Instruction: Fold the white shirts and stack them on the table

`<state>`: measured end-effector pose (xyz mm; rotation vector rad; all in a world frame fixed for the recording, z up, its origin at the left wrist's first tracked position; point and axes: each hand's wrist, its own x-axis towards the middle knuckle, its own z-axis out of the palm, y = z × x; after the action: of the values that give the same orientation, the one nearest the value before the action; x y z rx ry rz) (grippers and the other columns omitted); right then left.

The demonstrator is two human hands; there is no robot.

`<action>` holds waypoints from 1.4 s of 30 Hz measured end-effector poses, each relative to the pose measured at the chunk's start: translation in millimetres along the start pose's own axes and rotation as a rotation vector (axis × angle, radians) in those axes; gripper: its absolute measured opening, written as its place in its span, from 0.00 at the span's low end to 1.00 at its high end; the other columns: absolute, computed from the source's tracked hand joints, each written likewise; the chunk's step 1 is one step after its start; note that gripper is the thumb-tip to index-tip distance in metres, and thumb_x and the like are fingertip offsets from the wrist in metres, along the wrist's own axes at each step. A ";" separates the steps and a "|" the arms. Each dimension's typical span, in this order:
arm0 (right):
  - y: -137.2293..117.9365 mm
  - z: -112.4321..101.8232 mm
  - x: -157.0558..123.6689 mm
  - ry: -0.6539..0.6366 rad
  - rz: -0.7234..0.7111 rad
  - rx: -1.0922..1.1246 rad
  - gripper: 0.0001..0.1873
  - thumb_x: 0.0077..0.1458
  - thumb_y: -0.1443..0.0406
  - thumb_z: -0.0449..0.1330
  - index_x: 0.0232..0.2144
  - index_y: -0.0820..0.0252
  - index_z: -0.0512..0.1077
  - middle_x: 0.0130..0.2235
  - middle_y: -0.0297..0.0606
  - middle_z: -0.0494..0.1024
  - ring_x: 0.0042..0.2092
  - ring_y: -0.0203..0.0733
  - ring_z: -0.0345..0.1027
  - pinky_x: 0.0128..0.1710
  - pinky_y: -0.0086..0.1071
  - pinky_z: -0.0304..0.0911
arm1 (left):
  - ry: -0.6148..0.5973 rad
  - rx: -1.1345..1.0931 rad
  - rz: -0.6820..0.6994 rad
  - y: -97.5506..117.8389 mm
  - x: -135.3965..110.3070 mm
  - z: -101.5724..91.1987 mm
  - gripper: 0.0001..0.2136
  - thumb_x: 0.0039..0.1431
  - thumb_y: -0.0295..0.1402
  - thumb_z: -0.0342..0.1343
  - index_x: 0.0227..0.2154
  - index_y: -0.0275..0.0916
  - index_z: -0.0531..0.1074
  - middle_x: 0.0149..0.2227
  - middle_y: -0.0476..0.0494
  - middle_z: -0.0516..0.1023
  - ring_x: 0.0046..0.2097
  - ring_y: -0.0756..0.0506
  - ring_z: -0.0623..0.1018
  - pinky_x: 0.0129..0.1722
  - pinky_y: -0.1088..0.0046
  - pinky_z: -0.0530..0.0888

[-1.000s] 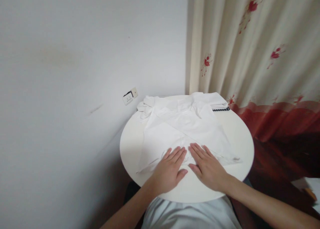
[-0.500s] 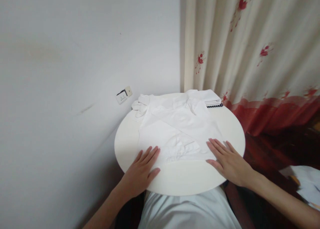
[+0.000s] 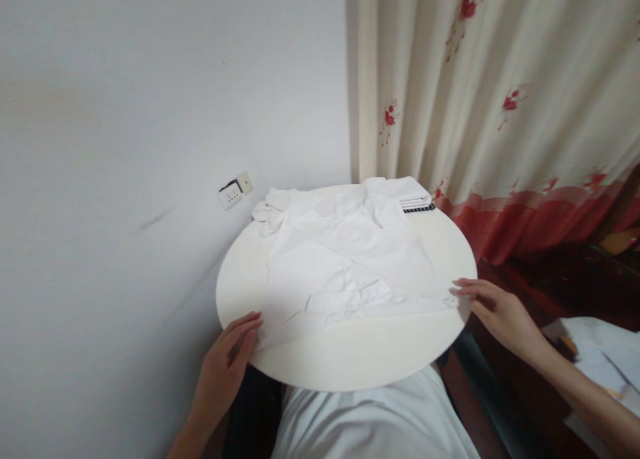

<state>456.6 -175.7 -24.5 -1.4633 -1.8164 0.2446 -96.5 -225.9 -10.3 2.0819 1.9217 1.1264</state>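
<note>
A white shirt (image 3: 350,245) lies spread over a round white table (image 3: 350,359), its near hem creased and drawn out to both sides. At the near left edge of the table, my left hand (image 3: 227,359) pinches one end of the hem between thumb and fingers. My right hand (image 3: 505,315) is at the right edge, its fingertips closed on the other end, where the cloth is bunched. Some wrinkled folds show in the middle of the near edge. The left sleeve (image 3: 273,209) is crumpled at the far left.
Folded white cloth (image 3: 400,191) with a black-and-white patterned edge lies at the table's back right. A wall (image 3: 125,145) with a socket (image 3: 231,195) borders the left. A flowered curtain (image 3: 475,112) hangs behind. White items (image 3: 600,352) lie low at the right.
Both hands were flat on the shirt's near part. They have moved outward, apart from each other, and closed on the hem's ends. The view has shifted slightly right.
</note>
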 end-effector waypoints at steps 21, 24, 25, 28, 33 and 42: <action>-8.2 25.3 9.4 -0.056 -0.076 -0.294 0.16 0.61 0.53 0.53 0.33 0.55 0.74 0.37 0.45 0.79 0.41 0.55 0.73 0.42 0.48 0.66 | -0.070 0.100 0.035 21.9 -2.6 -4.6 0.13 0.63 0.43 0.52 0.29 0.42 0.76 0.46 0.40 0.77 0.50 0.39 0.76 0.54 0.58 0.73; -6.7 19.2 10.7 -0.072 -0.005 -0.213 0.14 0.60 0.56 0.53 0.33 0.54 0.75 0.38 0.42 0.80 0.41 0.53 0.73 0.40 0.45 0.68 | -0.061 0.102 0.051 17.8 0.8 -1.8 0.15 0.62 0.45 0.52 0.28 0.42 0.76 0.45 0.40 0.77 0.49 0.39 0.77 0.53 0.58 0.73; -4.8 16.6 11.2 -0.069 0.016 -0.157 0.13 0.60 0.57 0.53 0.33 0.55 0.74 0.38 0.42 0.80 0.41 0.51 0.74 0.41 0.44 0.68 | -0.055 0.102 0.054 15.7 1.5 -0.9 0.16 0.62 0.46 0.52 0.27 0.42 0.75 0.45 0.40 0.77 0.49 0.39 0.77 0.53 0.58 0.73; -1.1 7.6 12.3 -0.007 0.065 -0.023 0.13 0.61 0.59 0.52 0.34 0.57 0.74 0.38 0.42 0.80 0.41 0.49 0.75 0.44 0.42 0.69 | -0.042 0.096 0.064 9.1 2.6 1.7 0.18 0.62 0.49 0.52 0.27 0.42 0.75 0.46 0.40 0.78 0.48 0.39 0.78 0.52 0.58 0.74; -20.6 -3.8 11.1 -0.026 -0.082 -0.091 0.14 0.64 0.56 0.55 0.38 0.56 0.77 0.41 0.43 0.78 0.45 0.50 0.72 0.47 0.44 0.67 | -0.034 0.099 0.082 4.3 3.0 3.4 0.21 0.62 0.54 0.51 0.28 0.42 0.75 0.45 0.41 0.78 0.46 0.39 0.79 0.49 0.60 0.76; -32.1 -1.1 1.9 -0.132 -0.426 -0.226 0.09 0.65 0.63 0.57 0.36 0.57 0.76 0.40 0.43 0.75 0.42 0.47 0.68 0.42 0.41 0.65 | -0.009 0.135 0.139 0.1 1.0 5.2 0.20 0.64 0.53 0.49 0.30 0.42 0.75 0.45 0.41 0.78 0.45 0.40 0.80 0.47 0.61 0.77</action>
<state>433.3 -184.6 -4.2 -1.1871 -2.2701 -0.0825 -93.6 -222.9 -13.6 2.3189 1.9248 1.0362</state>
